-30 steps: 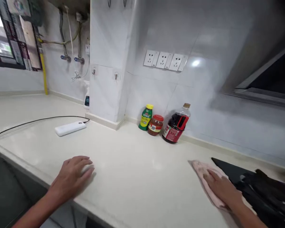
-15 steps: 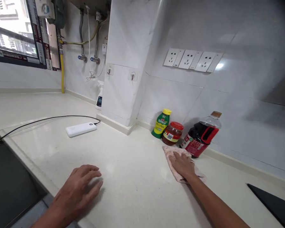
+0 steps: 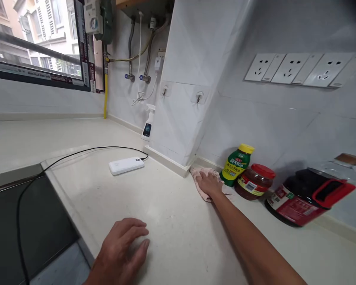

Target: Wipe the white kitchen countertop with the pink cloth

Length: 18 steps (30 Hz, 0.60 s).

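Observation:
My right hand (image 3: 209,184) presses a pink cloth (image 3: 198,175) against the pale countertop (image 3: 166,233), close to the corner by the wall pillar. Just right of it stands a green squeeze bottle (image 3: 236,165) with a yellow cap, and beside that a red-lidded jar (image 3: 253,183) of dark sauce. Farther right is a large bottle of dark liquid (image 3: 299,198) with a red handle. My left hand (image 3: 123,247) rests at the counter's front edge, fingers loosely bent and apart, holding nothing.
A white power bank (image 3: 126,165) with a black cable (image 3: 77,153) lies on the counter to the left. A spray bottle (image 3: 147,124) stands behind the pillar (image 3: 192,114). Sockets (image 3: 287,68) line the right wall, and a dark recess (image 3: 26,221) borders the counter at the left.
My right hand has slid the cloth left along the wall, from in front of the large bottle to the pillar corner. The view has turned right; my left hand keeps its pose.

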Each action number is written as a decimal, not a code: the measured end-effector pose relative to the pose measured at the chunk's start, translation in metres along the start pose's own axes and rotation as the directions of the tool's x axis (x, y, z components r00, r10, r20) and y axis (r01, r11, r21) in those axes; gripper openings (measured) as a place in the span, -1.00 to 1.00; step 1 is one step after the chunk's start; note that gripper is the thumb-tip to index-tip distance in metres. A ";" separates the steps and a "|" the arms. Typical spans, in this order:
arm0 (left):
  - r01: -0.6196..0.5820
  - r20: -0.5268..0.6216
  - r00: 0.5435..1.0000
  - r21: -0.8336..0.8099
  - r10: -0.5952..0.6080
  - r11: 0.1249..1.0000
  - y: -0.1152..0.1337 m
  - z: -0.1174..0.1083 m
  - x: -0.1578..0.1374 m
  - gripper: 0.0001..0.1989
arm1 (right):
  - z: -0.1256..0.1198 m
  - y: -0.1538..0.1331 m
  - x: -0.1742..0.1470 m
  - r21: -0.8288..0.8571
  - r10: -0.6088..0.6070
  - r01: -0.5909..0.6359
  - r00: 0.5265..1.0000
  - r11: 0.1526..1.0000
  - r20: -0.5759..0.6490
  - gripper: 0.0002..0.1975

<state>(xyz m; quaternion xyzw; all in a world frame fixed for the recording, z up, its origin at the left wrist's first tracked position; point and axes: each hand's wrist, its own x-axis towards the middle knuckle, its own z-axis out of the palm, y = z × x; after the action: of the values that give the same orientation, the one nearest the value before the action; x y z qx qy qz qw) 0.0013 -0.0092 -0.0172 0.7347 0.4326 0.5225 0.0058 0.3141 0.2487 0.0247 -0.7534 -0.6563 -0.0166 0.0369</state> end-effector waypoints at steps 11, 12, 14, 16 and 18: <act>0.033 -0.098 0.995 0.040 -0.029 0.999 0.007 -0.007 0.008 -0.85 | -0.003 -0.091 -0.143 0.080 -0.384 0.380 0.923 0.921 0.038 -0.44; 0.043 -0.106 0.994 0.045 -0.038 0.998 0.006 -0.007 0.008 -0.85 | -0.003 -0.100 -0.161 0.097 -0.462 0.457 0.886 0.884 0.042 -0.44; 0.075 -0.114 0.991 0.038 -0.070 0.996 0.003 -0.008 0.007 -0.82 | -0.005 -0.113 -0.192 0.133 -0.608 0.599 0.792 0.790 0.043 -0.42; 0.118 -0.112 0.987 0.012 -0.116 0.993 0.000 -0.009 0.007 -0.79 | -0.008 -0.117 -0.210 0.165 -0.713 0.699 0.700 0.695 0.035 -0.42; 0.161 -0.100 0.982 -0.006 -0.160 0.987 -0.004 -0.009 0.008 -0.76 | -0.012 -0.108 -0.210 0.189 -0.747 0.730 0.665 0.657 0.028 -0.45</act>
<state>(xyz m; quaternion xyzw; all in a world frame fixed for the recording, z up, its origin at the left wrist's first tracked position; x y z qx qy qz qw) -0.0076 -0.0063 -0.0087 0.6703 0.4907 0.5560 0.0254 0.1781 0.0548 0.0252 -0.4158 -0.9057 0.0621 0.0538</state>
